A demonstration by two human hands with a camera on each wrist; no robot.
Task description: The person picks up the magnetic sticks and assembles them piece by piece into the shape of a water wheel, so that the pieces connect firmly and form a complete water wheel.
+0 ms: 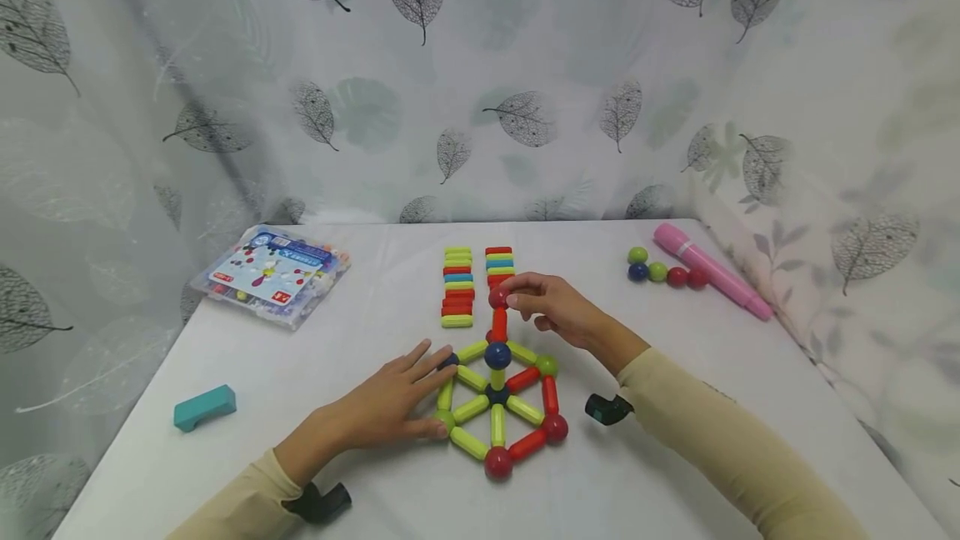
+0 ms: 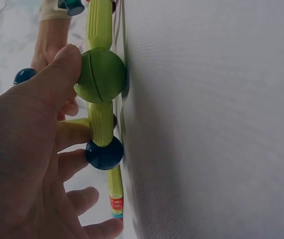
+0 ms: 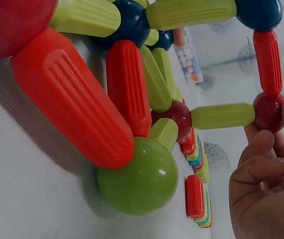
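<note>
The build is at the raising stage: a flat hexagonal wheel of magnetic sticks and balls point(image 1: 498, 407) lies on the white table point(image 1: 375, 490), and spokes now rise from it. The right hand point(image 1: 555, 307) pinches a dark red ball point(image 1: 498, 297) between thumb and fingertips at the top of an upright red stick point(image 1: 499, 325). The left hand point(image 1: 390, 402) lies flat, fingers straight, steadying the wheel's left edge by a green ball point(image 2: 101, 74). Whether the ball has already seated on the stick is hard to tell; next it likely needs more sticks from the stacked rows point(image 1: 458, 287).
</note>
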